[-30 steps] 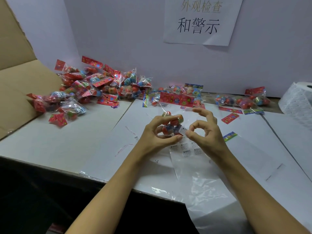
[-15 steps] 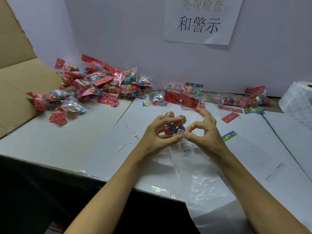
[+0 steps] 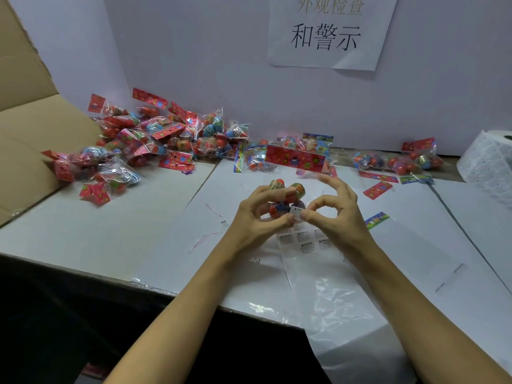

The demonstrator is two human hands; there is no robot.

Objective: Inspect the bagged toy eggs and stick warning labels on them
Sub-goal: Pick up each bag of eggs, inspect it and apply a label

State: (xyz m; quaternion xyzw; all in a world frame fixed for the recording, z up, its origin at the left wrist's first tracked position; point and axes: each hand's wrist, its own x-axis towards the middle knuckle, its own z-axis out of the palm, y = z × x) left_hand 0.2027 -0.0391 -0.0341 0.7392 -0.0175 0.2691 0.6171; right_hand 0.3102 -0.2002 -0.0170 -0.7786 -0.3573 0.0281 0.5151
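Bench: white bench (image 3: 83, 231) against a white wall.
Left hand (image 3: 256, 220): my fingers curl round the bagged eggs (image 3: 286, 199), held mid-bench.
Right hand (image 3: 336, 217): thumb and forefinger pinch a warning label (image 3: 297, 213) onto the bag.
Spares: label sheet (image 3: 304, 241) at 6 o'clock below.
Risk: slick film could crease the label or leave it crooked.

Two bare forearms, no sleeves, slender fingers (image 3: 279, 193)

A single head-worn wide-angle camera looks forward and down from close above the near edge of the white table (image 3: 83, 234), facing the wall sign (image 3: 329, 31) straight ahead of that edge, with both forearms reaching away from the lens over it.
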